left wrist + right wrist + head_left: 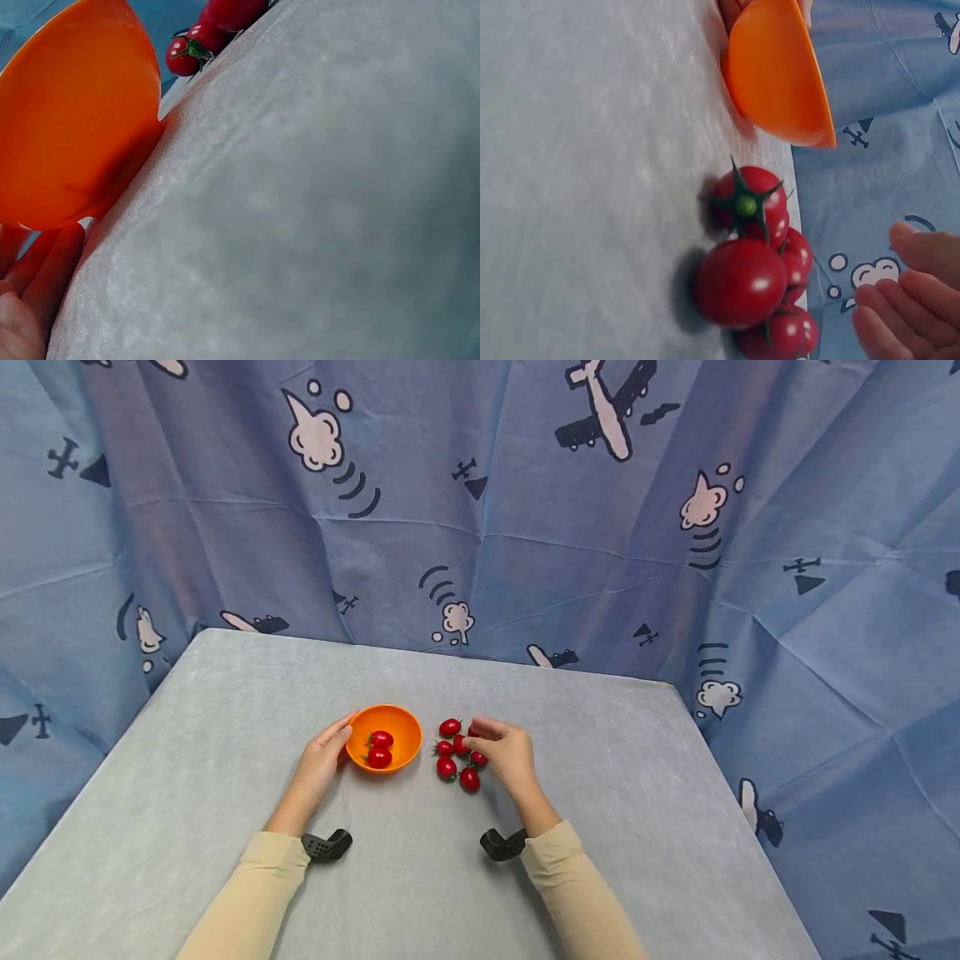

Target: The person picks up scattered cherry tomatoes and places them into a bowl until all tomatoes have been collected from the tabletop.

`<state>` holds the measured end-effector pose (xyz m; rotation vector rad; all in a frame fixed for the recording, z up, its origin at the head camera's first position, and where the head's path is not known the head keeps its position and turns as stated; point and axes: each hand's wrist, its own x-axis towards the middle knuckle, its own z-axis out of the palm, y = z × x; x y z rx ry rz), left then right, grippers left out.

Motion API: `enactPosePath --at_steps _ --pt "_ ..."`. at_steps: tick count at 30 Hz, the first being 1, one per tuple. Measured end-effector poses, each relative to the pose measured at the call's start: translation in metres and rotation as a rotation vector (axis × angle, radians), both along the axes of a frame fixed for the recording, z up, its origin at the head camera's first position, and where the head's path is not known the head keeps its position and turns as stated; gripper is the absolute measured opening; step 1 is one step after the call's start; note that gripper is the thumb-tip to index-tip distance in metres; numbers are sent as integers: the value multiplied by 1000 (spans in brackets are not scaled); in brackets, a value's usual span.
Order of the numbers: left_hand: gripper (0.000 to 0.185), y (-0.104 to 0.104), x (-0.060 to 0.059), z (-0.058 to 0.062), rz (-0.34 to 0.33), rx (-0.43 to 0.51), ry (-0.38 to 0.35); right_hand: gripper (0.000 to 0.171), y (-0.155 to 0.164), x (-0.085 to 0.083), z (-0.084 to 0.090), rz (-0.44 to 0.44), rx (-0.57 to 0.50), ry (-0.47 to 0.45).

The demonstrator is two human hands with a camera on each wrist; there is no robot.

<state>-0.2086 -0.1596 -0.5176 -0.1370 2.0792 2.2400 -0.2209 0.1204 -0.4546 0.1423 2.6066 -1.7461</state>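
An orange bowl (400,727) (67,127) (776,71) stands mid-table with two cherry tomatoes (379,748) inside. My left hand (324,758) cups its left side, thumb by the rim and fingers (37,285) against the lower wall. Several loose cherry tomatoes (453,757) (184,56) (742,281) lie in a cluster just right of the bowl. My right hand (504,752) (907,300) hovers at the cluster's right edge with fingers loosely bent toward it. In the right wrist view there is a gap between the fingertips and the fruit, and nothing is in the palm.
The grey cloth-covered table (637,793) has bare room all around the bowl and fruit. A blue curtain (525,527) printed with planes hangs behind and to both sides. Black wrist mounts (327,845) sit on both forearms.
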Motion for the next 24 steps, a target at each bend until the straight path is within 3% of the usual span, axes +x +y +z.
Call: enactPosePath --at_steps 12,24 --pt "47 0 0 1 -2 22 3 36 16 2 -8 -30 27 25" --pt "47 1 -1 1 3 17 -12 41 26 4 -16 -42 36 -13"
